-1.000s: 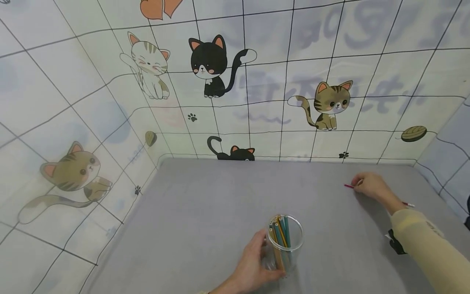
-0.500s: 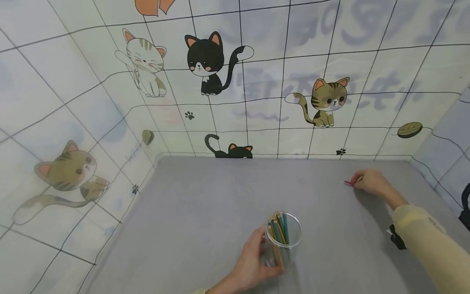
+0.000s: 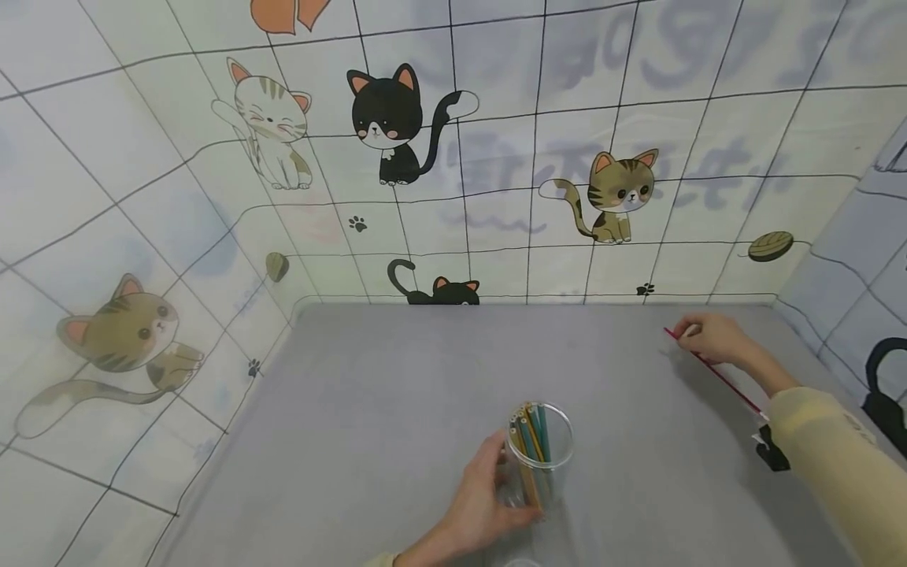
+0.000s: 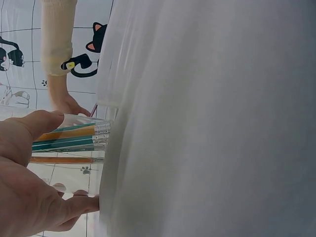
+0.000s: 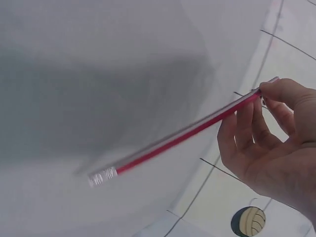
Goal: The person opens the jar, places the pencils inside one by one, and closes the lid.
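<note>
My left hand grips a clear cup from its left side, with the thumb and fingers curled round the wall. Several yellow and green pencils stand in the cup, leaning to its left. Off to the right, my right hand pinches a red pencil between thumb and fingertips near one end. In the right wrist view the red pencil slants off the hand, its silver ferrule at the far end. The left wrist view has the pencils' ferruled ends at the cup's mouth.
A grey tabletop lies under both hands. Cat-printed wall sheeting rises at its back and sides. A small black object is beside my right sleeve, and a black looped shape is at the right edge.
My right hand has lifted the red pencil slightly, and more of its length now shows, slanting back towards the sleeve. The left hand keeps its grip on the cup. The head view has shifted a little.
</note>
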The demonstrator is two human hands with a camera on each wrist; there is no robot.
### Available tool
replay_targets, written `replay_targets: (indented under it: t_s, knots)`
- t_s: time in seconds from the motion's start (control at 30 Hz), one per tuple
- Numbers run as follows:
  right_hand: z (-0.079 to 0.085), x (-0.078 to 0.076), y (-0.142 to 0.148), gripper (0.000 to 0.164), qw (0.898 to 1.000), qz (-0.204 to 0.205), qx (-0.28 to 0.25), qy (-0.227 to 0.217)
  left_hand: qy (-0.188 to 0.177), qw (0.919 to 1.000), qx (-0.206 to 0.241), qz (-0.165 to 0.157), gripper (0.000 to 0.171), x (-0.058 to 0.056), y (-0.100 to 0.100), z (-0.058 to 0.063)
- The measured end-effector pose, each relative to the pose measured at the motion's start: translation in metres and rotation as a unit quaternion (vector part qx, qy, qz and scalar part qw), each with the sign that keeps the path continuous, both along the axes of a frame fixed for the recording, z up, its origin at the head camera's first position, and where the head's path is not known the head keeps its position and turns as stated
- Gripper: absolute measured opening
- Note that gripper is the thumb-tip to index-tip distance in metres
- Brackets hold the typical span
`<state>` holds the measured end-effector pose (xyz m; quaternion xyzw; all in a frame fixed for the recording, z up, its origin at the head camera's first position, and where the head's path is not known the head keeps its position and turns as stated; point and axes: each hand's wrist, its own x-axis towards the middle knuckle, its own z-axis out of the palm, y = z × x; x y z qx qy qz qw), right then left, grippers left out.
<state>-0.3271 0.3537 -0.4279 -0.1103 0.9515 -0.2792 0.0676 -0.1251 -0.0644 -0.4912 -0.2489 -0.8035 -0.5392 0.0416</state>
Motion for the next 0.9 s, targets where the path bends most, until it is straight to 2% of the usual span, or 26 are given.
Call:
replay_targets:
  t_s: [0.23, 0.67, 0.8, 0.9]
  knots:
    - [0.02, 0.01, -0.012, 0.026, 0.998, -0.001, -0.061, -0.026, -0.014, 0.9998, 0.012, -0.005, 0.095, 0.001, -0.001, 0.001]
    - [0.08, 0.034, -0.067, 0.028, 0.989, 0.016, -0.147, 0.001, -0.02, 0.9997, 0.008, -0.007, 0.095, -0.002, 0.001, 0.003]
    - [0.103, 0.048, -0.09, 0.027, 0.98, 0.014, -0.2, 0.011, -0.016, 0.9998, 0.007, -0.007, 0.094, -0.002, 0.001, 0.004]
    - [0.12, 0.062, -0.107, 0.024, 0.966, 0.013, -0.258, 0.015, -0.013, 0.9999, 0.008, -0.006, 0.094, -0.002, 0.002, 0.004]
